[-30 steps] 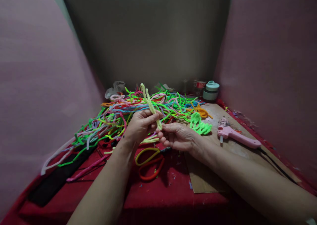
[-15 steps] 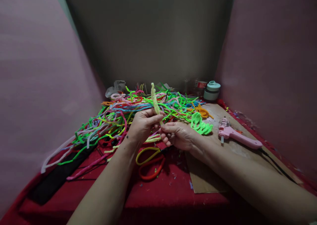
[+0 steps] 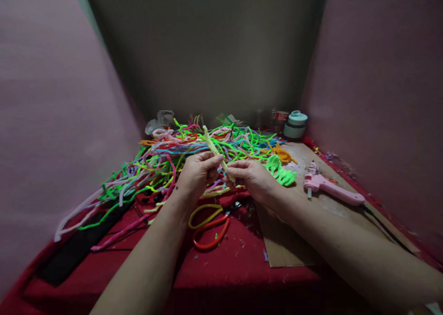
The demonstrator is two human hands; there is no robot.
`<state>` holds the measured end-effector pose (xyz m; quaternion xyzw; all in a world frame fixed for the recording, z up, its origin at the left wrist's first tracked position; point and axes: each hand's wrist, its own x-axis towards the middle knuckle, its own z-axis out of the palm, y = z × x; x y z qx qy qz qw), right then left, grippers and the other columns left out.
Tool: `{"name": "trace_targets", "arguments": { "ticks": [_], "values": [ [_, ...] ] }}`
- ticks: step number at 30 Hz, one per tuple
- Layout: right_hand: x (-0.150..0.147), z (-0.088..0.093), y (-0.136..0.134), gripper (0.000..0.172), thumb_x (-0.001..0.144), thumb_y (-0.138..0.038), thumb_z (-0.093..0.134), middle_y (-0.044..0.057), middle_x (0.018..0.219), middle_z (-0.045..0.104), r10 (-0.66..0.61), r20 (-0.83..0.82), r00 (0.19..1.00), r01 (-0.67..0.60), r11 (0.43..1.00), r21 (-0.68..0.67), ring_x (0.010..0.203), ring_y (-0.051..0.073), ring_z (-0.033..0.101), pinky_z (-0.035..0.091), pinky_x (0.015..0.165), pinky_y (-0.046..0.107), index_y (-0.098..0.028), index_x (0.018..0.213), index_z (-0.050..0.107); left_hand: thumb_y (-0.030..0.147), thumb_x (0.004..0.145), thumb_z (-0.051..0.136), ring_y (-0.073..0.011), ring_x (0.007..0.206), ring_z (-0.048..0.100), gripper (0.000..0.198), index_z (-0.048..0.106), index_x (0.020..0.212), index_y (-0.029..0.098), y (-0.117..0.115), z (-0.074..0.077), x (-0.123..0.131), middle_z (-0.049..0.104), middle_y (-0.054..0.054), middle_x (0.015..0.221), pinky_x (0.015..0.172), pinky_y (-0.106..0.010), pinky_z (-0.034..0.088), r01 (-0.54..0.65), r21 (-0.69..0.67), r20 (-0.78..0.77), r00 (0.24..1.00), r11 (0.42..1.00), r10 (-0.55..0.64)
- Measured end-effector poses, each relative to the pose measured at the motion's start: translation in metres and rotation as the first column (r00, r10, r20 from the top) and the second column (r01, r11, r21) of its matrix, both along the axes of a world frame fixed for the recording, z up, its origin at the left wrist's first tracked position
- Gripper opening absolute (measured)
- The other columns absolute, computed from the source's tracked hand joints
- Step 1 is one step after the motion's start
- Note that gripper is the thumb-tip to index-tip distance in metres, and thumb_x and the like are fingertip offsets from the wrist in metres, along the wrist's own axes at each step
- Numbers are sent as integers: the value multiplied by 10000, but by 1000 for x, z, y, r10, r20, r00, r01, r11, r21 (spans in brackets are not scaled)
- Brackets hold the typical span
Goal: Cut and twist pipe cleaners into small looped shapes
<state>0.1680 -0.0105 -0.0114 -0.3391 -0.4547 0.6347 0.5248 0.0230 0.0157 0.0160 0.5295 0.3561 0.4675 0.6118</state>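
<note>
My left hand (image 3: 197, 174) and my right hand (image 3: 251, 176) meet above the red table (image 3: 242, 259), both pinched on a pale yellow twisted pipe cleaner (image 3: 212, 145) that slants up and to the left from my fingers. The left fingers grip its middle; the right fingers hold its lower end. Behind my hands lies a big heap of coloured pipe cleaners (image 3: 180, 151). A neon green folded piece (image 3: 281, 172) lies just right of my right hand. Scissors with yellow and orange handles (image 3: 207, 222) rest under my wrists.
A pink glue gun (image 3: 328, 188) with a black cord lies on a brown cardboard sheet (image 3: 304, 245) at the right. A pale green lidded jar (image 3: 295, 124) stands at the back right. A black strip (image 3: 76, 250) lies front left. Pink walls close in both sides.
The yellow pipe cleaner has tilted from upright to leaning left and sits lower. My right hand has risen closer to the left hand.
</note>
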Motion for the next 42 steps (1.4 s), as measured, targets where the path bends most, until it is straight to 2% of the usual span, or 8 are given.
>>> {"name": "trace_targets", "arguments": {
  "ticks": [9,18,24,32,35,38,40,42],
  "values": [
    [-1,0,2,146,562,-251,696,28,540,634,-47,0,999,47,998,-32,469,101,522,403,533,249,-121,598,639,306,649,697,-35,347,339,255,505,599,146,-3,-3,7,421,68,422,365,-169,231,-42,35,-102,994,999,45],
    [1,2,2,114,576,-199,637,7,470,588,-115,-9,993,115,993,11,409,74,450,359,465,229,-122,506,590,252,709,622,-46,414,352,154,565,625,137,-11,6,6,456,57,475,415,-189,263,-33,368,-395,899,929,188],
    [4,0,8,81,571,-192,652,4,484,598,-98,-46,994,99,995,9,413,76,462,362,461,221,-116,587,626,194,794,563,-103,698,488,100,654,774,157,1,-3,-3,529,-13,747,649,-234,399,126,858,-375,816,498,439],
    [7,0,10,81,560,-179,644,-17,462,560,-24,-29,999,26,998,49,437,85,482,366,477,218,-131,542,582,224,822,540,-170,814,437,162,649,704,204,-6,10,-6,592,-42,813,742,-318,374,408,905,-356,575,120,737],
    [6,-1,9,129,605,-217,620,-24,448,533,-43,143,989,25,992,126,424,81,445,353,480,225,-137,527,556,214,817,514,-178,769,443,193,594,645,174,-14,16,-5,597,-47,757,755,-356,343,527,821,-501,483,218,718],
    [4,-1,3,176,687,-239,570,-22,465,510,-186,431,883,37,943,331,444,83,416,321,478,225,-145,540,545,195,753,506,-157,656,431,171,544,591,159,-18,18,-5,523,-22,625,657,-319,336,419,712,-702,461,564,543],
    [2,0,-3,157,741,-202,527,3,535,547,-435,542,719,42,806,591,508,103,451,335,524,237,-145,602,573,228,701,529,-122,551,398,126,549,601,154,-18,18,-6,469,11,556,560,-275,311,220,472,-755,601,854,263],
    [0,1,-9,151,775,-167,486,34,612,577,-677,462,572,-21,551,834,579,126,483,360,591,258,-149,647,563,248,635,571,-90,471,354,111,536,593,151,-15,17,-7,421,36,508,498,-248,281,132,95,-576,816,987,-53]
  ]
}}
